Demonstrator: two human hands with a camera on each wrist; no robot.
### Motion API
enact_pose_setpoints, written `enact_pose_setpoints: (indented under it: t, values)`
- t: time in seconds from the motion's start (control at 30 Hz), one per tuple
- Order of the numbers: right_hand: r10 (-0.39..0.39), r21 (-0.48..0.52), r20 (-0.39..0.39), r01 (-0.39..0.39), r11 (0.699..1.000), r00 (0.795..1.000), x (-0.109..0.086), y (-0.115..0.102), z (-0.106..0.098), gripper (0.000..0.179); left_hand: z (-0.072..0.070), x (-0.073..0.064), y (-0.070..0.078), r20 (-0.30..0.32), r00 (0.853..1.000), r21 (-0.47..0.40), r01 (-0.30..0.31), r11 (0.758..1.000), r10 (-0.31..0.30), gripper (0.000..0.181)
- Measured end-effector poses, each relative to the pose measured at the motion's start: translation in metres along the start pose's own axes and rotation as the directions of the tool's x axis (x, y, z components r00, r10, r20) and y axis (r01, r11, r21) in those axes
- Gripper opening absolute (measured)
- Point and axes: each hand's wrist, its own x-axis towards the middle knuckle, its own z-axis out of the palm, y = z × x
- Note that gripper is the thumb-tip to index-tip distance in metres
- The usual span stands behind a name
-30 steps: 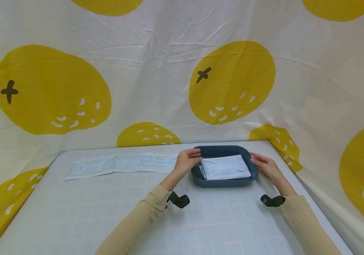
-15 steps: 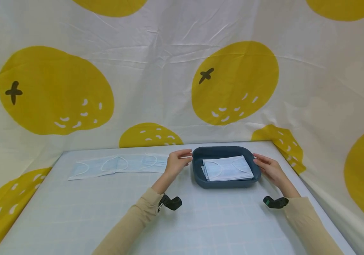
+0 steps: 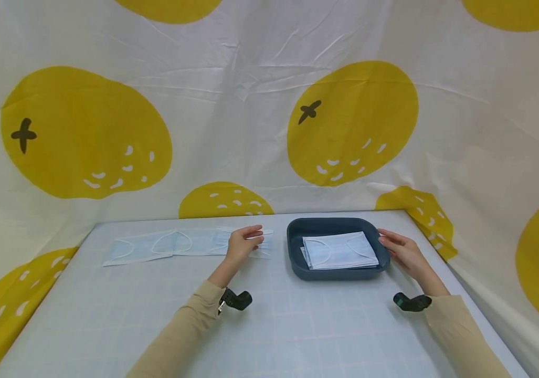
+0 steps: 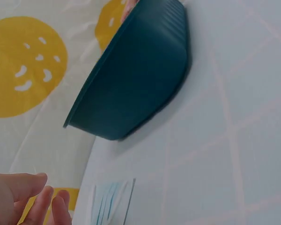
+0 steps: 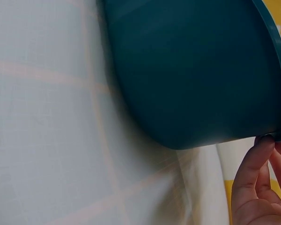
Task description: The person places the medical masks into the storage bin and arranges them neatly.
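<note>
the person's right hand (image 3: pixel 406 257) pinches the rim at the right end of a dark blue tray (image 3: pixel 337 274), thumb against the outer wall just under the lip, as the right wrist view shows. the tray stands on a pale checked cloth (image 3: pixel 297 325), and inside it lies a stack of folded light blue masks (image 3: pixel 342 251), slightly askew and nearer the front wall. the left hand (image 3: pixel 241 247) is apart from the tray, over the right end of a row of masks (image 3: pixel 141 247) lying flat and overlapping along the far left part of the cloth; its fingers are loosely bent, thumb and fingertips a little apart. both arms wear beige sleeves (image 3: pixel 179 331), with a black device (image 3: pixel 238 300) at each wrist. behind hangs a white curtain (image 3: pixel 250 115) printed with big yellow fruit.
</note>
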Motion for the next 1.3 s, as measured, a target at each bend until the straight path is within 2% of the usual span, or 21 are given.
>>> enact_pose_setpoints:
  t: [0.23, 0.43, 0.83, 0.97, 1.3]
  values:
    - [0.002, -0.007, 0.005, -0.002, 1.0, 1.0, 0.001, -0.001, 0.001, 0.066, -0.023, 0.008, -0.013, -0.043, 0.999, 0.023, 0.03, 0.999, -0.029, 0.033]
    - [-0.007, -0.005, -0.002, 0.007, 1.0, 1.0, 0.002, 0.0, -0.001, 0.065, -0.042, 0.016, -0.02, -0.073, 0.995, 0.084, 0.068, 0.994, -0.062, 0.034]
    - [0.001, -0.02, -0.008, -0.001, 1.0, 1.0, 0.004, 0.002, 0.0, 0.064, -0.078, 0.029, -0.033, -0.126, 0.992, 0.171, 0.042, 0.984, -0.021, 0.037]
    - [0.008, -0.021, -0.015, -0.009, 1.0, 1.0, 0.004, 0.002, 0.0, 0.064, -0.087, 0.03, -0.036, -0.131, 0.991, 0.202, 0.047, 0.978, -0.021, 0.038]
    - [-0.007, -0.042, -0.008, 0.007, 0.999, 1.0, 0.004, 0.003, -0.001, 0.065, -0.1, 0.039, -0.045, -0.146, 0.985, 0.234, 0.126, 0.964, -0.094, 0.04]
